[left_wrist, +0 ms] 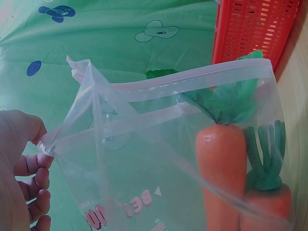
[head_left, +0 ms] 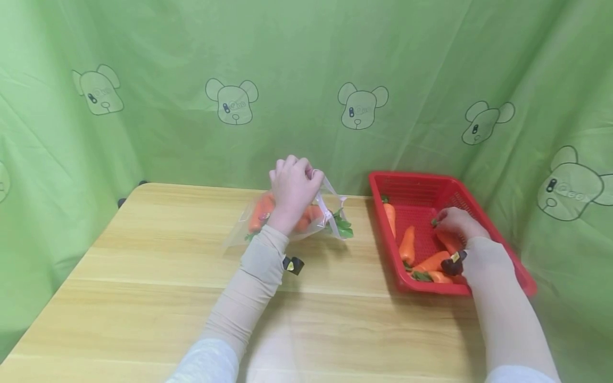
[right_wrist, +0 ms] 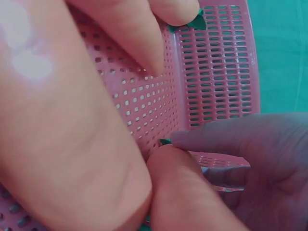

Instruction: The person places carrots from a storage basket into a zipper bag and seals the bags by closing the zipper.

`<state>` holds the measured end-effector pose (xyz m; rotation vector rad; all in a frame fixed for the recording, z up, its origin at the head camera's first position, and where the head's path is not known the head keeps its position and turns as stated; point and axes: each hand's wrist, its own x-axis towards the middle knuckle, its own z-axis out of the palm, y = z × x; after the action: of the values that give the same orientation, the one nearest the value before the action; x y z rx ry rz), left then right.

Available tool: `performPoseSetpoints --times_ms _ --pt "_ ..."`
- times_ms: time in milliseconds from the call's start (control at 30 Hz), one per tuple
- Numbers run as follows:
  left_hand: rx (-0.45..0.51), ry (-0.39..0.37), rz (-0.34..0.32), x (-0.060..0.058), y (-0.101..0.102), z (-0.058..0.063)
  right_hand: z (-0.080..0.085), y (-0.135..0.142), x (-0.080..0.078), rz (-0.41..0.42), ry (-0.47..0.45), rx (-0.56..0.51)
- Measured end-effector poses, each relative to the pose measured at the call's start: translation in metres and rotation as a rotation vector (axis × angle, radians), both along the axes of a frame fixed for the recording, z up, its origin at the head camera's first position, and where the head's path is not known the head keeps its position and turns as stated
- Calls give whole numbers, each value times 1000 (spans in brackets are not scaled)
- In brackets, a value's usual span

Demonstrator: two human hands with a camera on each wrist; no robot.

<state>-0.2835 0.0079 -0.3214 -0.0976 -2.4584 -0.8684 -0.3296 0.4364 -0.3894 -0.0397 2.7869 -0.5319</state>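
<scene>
My left hand [head_left: 294, 186] pinches the edge of a clear zip bag [left_wrist: 130, 173] between thumb and fingers, drawing its mouth to one side. Orange carrots with green tops lie inside the bag, and one carrot [left_wrist: 221, 168] stands tall in the left wrist view. Leaves stick out at the bag's opening. Over at the right, my right hand [head_left: 458, 222] reaches into a red plastic basket [head_left: 414, 175]. Its fingers grip a carrot [right_wrist: 185, 187] near the stem end, where a bit of green shows at the fingertips. The palm side is partly hidden in the head view.
Several other carrots lie in the basket, one [head_left: 407, 246] along its left side and one [head_left: 432, 263] near the front. The wooden table [head_left: 158, 282] runs to a green curtain [head_left: 297, 53] behind and at both sides. Small black devices [head_left: 293, 265] sit at the wrists.
</scene>
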Motion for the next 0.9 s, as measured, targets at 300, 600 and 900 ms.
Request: performPoseSetpoints --times_ms 300,600,900 --pt "2 -1 0 2 1 1 -1 1 -2 -22 36 -17" --pt "2 0 2 2 2 1 7 3 -2 -70 185 -112" --pt "-3 13 6 2 2 0 10 4 -10 -187 315 -194"
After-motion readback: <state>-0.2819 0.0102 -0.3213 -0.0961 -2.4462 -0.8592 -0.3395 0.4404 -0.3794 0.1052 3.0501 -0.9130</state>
